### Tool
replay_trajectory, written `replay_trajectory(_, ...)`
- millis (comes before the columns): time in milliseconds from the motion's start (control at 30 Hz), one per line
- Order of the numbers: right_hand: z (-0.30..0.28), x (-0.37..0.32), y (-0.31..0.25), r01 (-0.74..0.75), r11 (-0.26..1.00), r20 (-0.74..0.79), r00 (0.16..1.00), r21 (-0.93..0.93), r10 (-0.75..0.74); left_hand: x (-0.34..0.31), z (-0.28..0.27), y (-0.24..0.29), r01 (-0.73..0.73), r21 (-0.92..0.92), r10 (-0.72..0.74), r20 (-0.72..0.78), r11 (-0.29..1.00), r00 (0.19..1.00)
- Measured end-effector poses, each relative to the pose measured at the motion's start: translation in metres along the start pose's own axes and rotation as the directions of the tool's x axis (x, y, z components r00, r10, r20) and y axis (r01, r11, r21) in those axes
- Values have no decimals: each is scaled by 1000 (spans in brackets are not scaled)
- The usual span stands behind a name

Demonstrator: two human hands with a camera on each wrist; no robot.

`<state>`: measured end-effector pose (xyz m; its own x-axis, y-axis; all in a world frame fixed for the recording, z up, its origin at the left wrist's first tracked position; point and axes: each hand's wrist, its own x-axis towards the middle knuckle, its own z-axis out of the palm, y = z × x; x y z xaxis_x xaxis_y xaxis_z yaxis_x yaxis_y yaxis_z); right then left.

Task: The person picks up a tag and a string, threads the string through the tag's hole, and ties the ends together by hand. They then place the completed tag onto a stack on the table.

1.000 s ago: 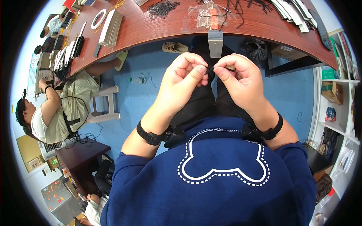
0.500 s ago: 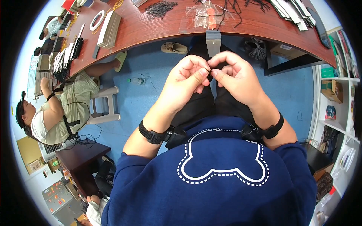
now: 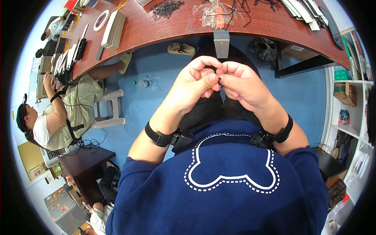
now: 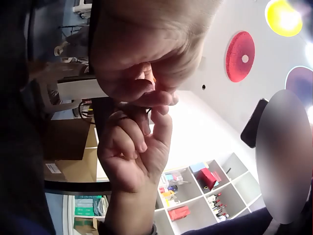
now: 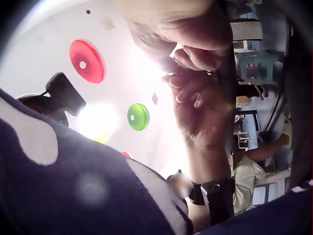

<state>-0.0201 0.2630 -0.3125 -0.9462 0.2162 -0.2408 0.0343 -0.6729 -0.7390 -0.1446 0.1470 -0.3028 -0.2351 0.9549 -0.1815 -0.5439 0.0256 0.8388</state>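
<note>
In the head view the left hand (image 3: 194,83) and the right hand (image 3: 246,85) meet fingertip to fingertip above the lap. Between thumbs and index fingers they pinch a tiny black piece (image 3: 220,80), mostly covered by the fingertips. The left wrist view has the left hand (image 4: 149,44) above the right hand (image 4: 134,149), with a thin dark strand at their touching tips. From the right wrist, the right hand (image 5: 188,29) is close, the left hand (image 5: 200,110) lies below, and the small dark thing between them is blurred.
Ahead is a red-brown table (image 3: 164,29) holding a pile of small black pieces (image 3: 167,9), a clear plastic bag (image 3: 205,16), black cords (image 3: 242,11) and white strips (image 3: 301,11). A grey block (image 3: 221,44) juts from its edge. Another person (image 3: 51,121) sits at left; shelves (image 3: 354,113) stand right.
The right hand has tilted and its index finger has come down against the left one; both hands stay together. The seated person's forearm at the left has shifted.
</note>
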Motion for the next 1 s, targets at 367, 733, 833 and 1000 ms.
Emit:
replay_trajectory(367,-1,-3,3,47,996,27,998,71,-49,-6,0,11,-27,169,34,-34,985,999)
replay_trajectory(733,-4,-2,5,32,999,47,998,11,-32,-13,1,6,-161,324,193,-68,932,979)
replay_trajectory(833,-4,-1,2,24,998,89,996,59,-29,-13,4,5,-153,318,183,-69,936,981)
replay_trajectory(1000,-4,-9,4,61,998,64,996,-13,-61,-17,13,4,-101,535,196,-122,839,973)
